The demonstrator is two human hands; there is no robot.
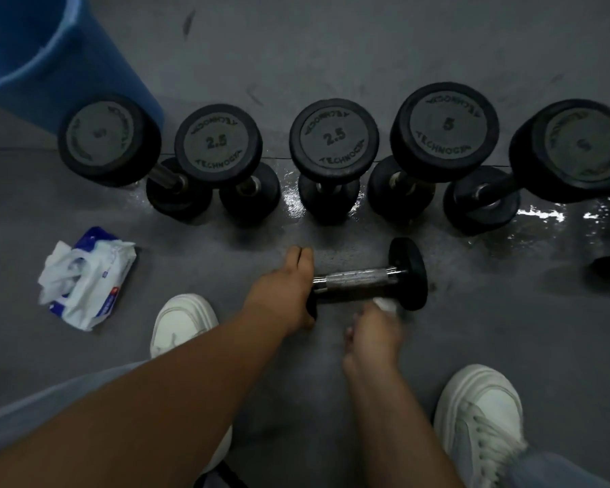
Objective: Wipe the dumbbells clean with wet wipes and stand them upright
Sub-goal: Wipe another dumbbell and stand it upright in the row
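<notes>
A small black dumbbell (367, 278) with a knurled steel handle lies on its side on the grey floor. My left hand (289, 287) grips its left head, which it mostly hides. My right hand (374, 329), blurred, holds a white wet wipe (388, 305) against the lower edge of the right head. Behind it, several black dumbbells stand upright in a row, among them two marked 2.5 (217, 142) (333, 137) and one marked 5 (446, 126).
An open pack of wet wipes (85, 276) lies on the floor at the left. A blue bucket (43, 54) stands at the back left. Wet patches (539, 214) shine on the floor to the right. My white shoes (180, 324) (479, 417) flank my arms.
</notes>
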